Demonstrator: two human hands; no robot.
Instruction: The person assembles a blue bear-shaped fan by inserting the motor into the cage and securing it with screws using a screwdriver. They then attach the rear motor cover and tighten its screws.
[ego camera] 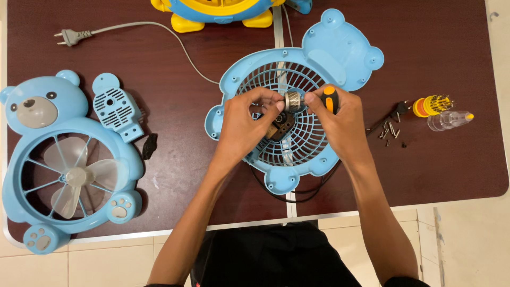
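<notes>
Over the blue grille (297, 133), both hands (244, 125) (340, 122) hold a motor (292, 101).

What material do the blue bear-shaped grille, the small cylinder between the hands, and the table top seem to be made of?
Blue grille: probably moulded plastic, with an even colour, a soft sheen and thin ribs.
Small cylinder, held by the left hand and right hand: likely metal, silvery and shiny, perhaps a motor part.
Table top: dark wood-look surface, possibly laminate; the grain is too faint to be sure.

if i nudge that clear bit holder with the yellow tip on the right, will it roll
Probably: the clear bit holder looks rounded and lies on its side on the smooth table. It seems light plastic, so a slight push should shift it. Its tapered shape might curve its path.
</notes>
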